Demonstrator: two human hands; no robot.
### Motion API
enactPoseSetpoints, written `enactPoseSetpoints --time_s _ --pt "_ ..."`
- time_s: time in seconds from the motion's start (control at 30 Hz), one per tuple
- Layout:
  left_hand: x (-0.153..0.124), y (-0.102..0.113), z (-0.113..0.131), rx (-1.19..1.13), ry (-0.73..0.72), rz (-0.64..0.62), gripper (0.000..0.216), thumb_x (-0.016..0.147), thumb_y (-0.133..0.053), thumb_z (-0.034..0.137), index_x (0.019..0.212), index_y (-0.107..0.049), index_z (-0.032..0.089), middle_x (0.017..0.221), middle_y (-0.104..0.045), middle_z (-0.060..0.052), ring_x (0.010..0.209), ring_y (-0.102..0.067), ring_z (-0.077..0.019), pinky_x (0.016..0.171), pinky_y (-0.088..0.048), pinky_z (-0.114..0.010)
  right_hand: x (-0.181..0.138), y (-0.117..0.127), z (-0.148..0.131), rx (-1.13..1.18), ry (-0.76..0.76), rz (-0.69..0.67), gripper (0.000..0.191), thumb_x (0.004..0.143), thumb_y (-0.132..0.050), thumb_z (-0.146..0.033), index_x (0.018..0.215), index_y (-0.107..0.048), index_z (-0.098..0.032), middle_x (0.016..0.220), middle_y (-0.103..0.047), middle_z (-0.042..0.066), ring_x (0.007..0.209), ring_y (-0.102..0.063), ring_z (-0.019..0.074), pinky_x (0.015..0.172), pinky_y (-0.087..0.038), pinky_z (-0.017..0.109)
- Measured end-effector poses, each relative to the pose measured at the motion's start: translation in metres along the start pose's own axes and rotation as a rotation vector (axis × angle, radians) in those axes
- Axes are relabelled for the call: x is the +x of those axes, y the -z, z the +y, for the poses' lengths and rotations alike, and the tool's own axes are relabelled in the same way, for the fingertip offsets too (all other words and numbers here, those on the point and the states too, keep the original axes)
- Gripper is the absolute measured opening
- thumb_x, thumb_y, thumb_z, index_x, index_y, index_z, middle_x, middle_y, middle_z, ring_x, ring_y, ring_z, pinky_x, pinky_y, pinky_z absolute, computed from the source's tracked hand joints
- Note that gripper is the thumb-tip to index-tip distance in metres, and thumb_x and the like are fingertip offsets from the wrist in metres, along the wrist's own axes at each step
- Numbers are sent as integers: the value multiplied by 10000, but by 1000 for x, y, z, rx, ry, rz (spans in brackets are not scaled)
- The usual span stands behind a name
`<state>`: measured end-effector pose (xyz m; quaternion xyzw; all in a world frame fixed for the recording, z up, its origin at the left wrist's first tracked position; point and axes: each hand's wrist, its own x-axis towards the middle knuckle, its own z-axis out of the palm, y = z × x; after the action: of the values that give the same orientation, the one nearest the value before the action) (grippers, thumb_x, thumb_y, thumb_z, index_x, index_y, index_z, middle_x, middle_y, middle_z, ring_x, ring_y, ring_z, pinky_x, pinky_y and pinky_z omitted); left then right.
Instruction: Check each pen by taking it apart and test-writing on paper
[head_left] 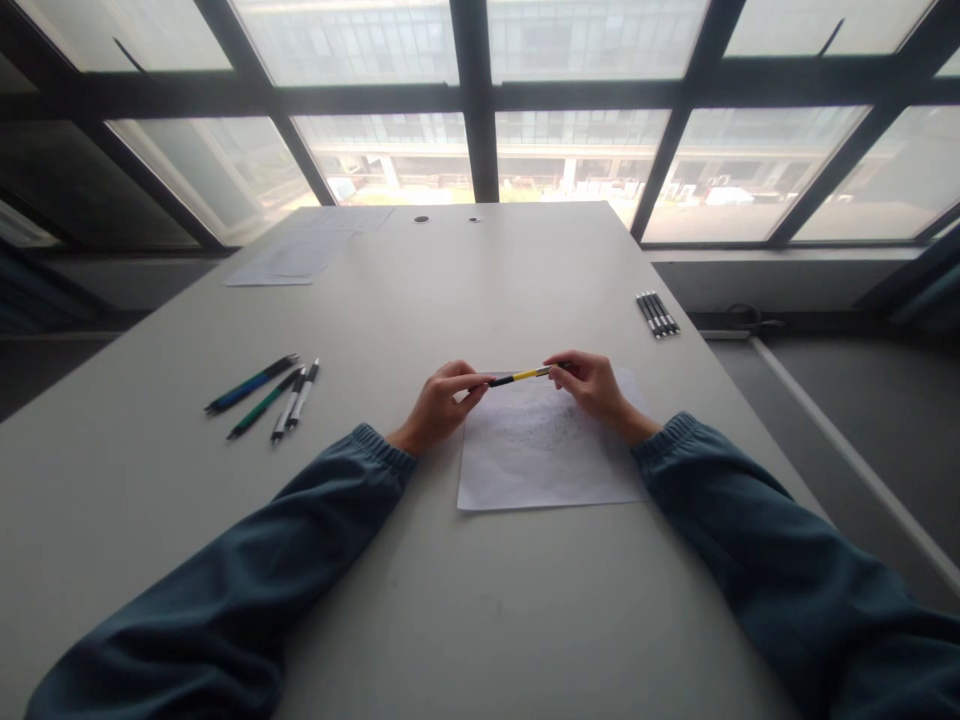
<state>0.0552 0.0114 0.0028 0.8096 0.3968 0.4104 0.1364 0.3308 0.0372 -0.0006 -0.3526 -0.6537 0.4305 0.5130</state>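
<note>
A yellow and black pen (525,375) is held level between my two hands, over a sheet of paper (540,475) with faint marks on it. The fingers of my left hand (444,400) pinch its dark end. At the other end, the fingertips of my right hand (589,388) close on the grey and black part. My right wrist lies over the right side of the sheet, and my left hand is by its upper left edge.
Several loose pens (259,395), blue, green and white, lie on the white table (390,600) to the left. A row of black pens (658,314) lies near the right edge. More paper sheets (289,255) rest at the far left, before the windows (382,150).
</note>
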Motion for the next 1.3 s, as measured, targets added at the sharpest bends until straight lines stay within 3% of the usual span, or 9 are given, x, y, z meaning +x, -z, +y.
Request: enactPoseSetpoints --time_s 0.23,0.4,0.53,0.87,1.03,1.17,1.3 --pt "-1 0 0 34 33 -35 251 956 -607 276 1174 -726 241 895 -656 -45 816 -595 -154 732 -509 -291 1 0 0 29 -30 18 330 792 -767 -473 924 -751 -171 715 -707 42 586 -595 137 543 -508 286" --pt "-1 1 -1 56 45 -4 136 936 -638 293 957 -744 210 902 -677 -47 829 -611 -158 736 -519 -299 1 1 3 34 -25 22 281 810 -749 -429 916 -742 -168 706 -688 30 572 -566 122 530 -479 272" --pt "-1 2 2 74 49 20 127 931 -643 293 928 -740 211 898 -679 -48 844 -620 -166 729 -525 -302 2 2 5 37 -17 60 231 821 -725 -381 909 -730 -167 693 -665 18 569 -547 117 523 -444 263" --pt "0 2 -2 122 163 127 150 934 -616 302 911 -725 202 907 -678 -42 850 -634 -172 709 -528 -295 7 8 7 39 56 423 112 811 -614 -276 797 -666 -178 559 -497 -41 494 -409 98 462 -298 234" --pt "0 2 -5 143 214 159 178 937 -587 302 901 -723 194 889 -680 -43 833 -635 -170 690 -513 -287 11 11 9 149 49 527 90 801 -594 -253 787 -647 -181 518 -448 -61 468 -389 96 451 -288 235" --pt "-1 1 -4 118 190 128 202 951 -580 334 916 -730 203 902 -682 -46 847 -636 -173 718 -519 -301 12 11 11 197 11 501 96 803 -608 -263 810 -657 -181 525 -485 -59 473 -424 96 458 -316 235" --pt "-1 0 -2 102 51 -2 188 951 -601 333 907 -743 218 914 -690 -51 887 -629 -185 824 -521 -345 10 7 9 160 -21 396 145 795 -678 -286 869 -701 -163 661 -667 9 560 -569 118 524 -426 251"
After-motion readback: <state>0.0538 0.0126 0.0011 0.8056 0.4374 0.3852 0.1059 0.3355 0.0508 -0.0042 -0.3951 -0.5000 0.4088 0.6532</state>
